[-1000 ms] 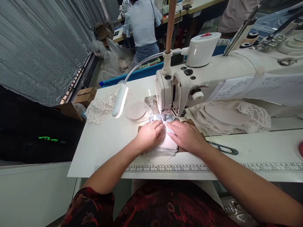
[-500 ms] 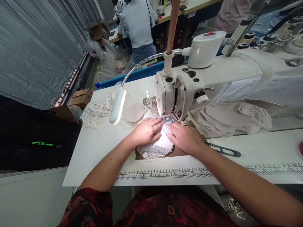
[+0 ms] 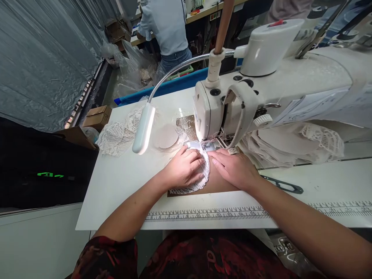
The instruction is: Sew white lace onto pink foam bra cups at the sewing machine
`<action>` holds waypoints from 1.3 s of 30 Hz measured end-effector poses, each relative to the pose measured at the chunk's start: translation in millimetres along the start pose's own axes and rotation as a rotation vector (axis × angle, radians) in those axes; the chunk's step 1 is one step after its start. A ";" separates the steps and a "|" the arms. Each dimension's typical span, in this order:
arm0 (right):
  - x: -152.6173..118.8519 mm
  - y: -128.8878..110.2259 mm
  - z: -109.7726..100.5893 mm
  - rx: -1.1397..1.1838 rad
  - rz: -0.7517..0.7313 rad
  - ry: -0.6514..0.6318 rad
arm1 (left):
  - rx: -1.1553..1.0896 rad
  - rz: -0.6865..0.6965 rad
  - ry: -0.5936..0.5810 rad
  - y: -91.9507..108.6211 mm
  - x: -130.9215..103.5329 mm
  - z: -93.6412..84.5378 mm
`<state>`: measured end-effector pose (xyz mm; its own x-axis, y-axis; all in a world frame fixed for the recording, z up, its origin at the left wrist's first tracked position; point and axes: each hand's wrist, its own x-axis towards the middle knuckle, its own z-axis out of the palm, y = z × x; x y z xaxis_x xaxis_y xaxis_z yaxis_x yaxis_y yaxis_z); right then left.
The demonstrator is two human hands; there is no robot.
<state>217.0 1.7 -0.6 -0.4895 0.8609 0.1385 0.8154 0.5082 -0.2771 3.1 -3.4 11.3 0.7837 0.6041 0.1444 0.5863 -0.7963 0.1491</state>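
A white lace-edged fabric piece [image 3: 205, 172] with a curved outline lies under the needle area of a white sewing machine [image 3: 203, 112]. My left hand [image 3: 184, 166] rests on top of it, fingers slightly bent and spread over the cloth, hiding much of its middle. On the other side, my right hand [image 3: 232, 168] lies on the brown plate [image 3: 221, 182], its fingertips touching the fabric's right edge beside the presser foot [image 3: 204, 147]. Its index finger is stretched out, the thumb below it. The needle tip is too small to make out.
A lamp [image 3: 143, 128] on a bendable neck hangs left of the needle. Lace pieces [image 3: 116, 137] and a beige oval pad [image 3: 166, 136] lie left; stacked pieces [image 3: 287, 143] lie under the machine arm. A ruler strip [image 3: 203, 215] lines the front edge. A person [image 3: 168, 31] sits beyond.
The fabric piece has turned, so its lace rim now curves along the right side. My left hand has shifted slightly down over it; my right hand has moved a little right. The view has shifted too.
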 end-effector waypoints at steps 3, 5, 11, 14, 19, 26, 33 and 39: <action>-0.6 1.3 1.5 0.017 -0.016 0.034 | -0.012 0.009 0.021 -2.3 -1.4 3.6; -1.6 2.6 2.8 0.037 -0.046 0.055 | -0.017 0.013 0.034 -3.5 -1.6 4.3; -4.1 5.8 6.7 0.028 -0.191 0.055 | -0.042 0.021 0.049 -6.4 -1.3 6.5; -4.1 5.8 8.0 -0.024 -0.235 0.072 | -0.055 0.031 0.057 -8.1 -1.4 7.1; -3.1 4.0 10.3 -0.054 -0.253 0.124 | -0.065 0.044 0.077 -12.0 -2.1 8.2; 1.6 -2.4 11.5 -0.104 -0.167 0.098 | -0.055 0.022 0.112 -18.1 -0.2 10.6; 7.1 -6.9 7.6 -0.156 -0.103 0.064 | -0.031 -0.050 0.093 -18.8 0.8 9.5; 0.9 -1.5 10.5 -0.099 -0.228 0.088 | 0.059 -0.040 0.090 -15.6 -0.2 7.5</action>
<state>212.1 1.4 -10.0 -0.6389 0.7203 0.2701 0.7155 0.6854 -0.1355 -4.7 8.7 1.6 0.7394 0.6337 0.2272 0.6297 -0.7704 0.0994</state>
